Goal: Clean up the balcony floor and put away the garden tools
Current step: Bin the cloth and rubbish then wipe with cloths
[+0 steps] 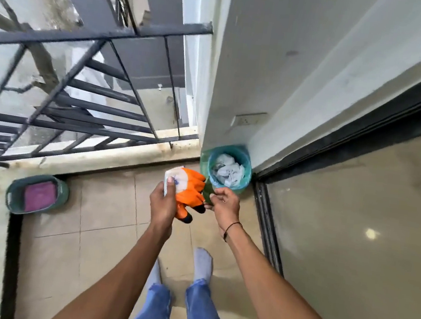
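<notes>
Both our hands are up over the far end of the balcony floor, near its right corner. Our left hand grips a bundle of orange gloves by their pale cuffs, fingers curled round them. Our right hand pinches something dark green at the gloves' black fingertips; we cannot tell whether it is a separate item or part of the bin's lid. We judge the step in hand to be the putting away of the gloves, with the floor looking largely swept already. The next move seems to call for freeing the right hand's pinch and deciding where the gloves belong. The bin stands in the corner against the wall, just beyond our hands and lined with a blue-green bag full of crumpled white paper, so it is a poor home for tools. A green basin with a purple cloth inside sits on the ledge at the floor's left edge, well apart from us. Our socked feet stand mid-floor, and the sliding door track runs along the right edge, narrowing the way.
</notes>
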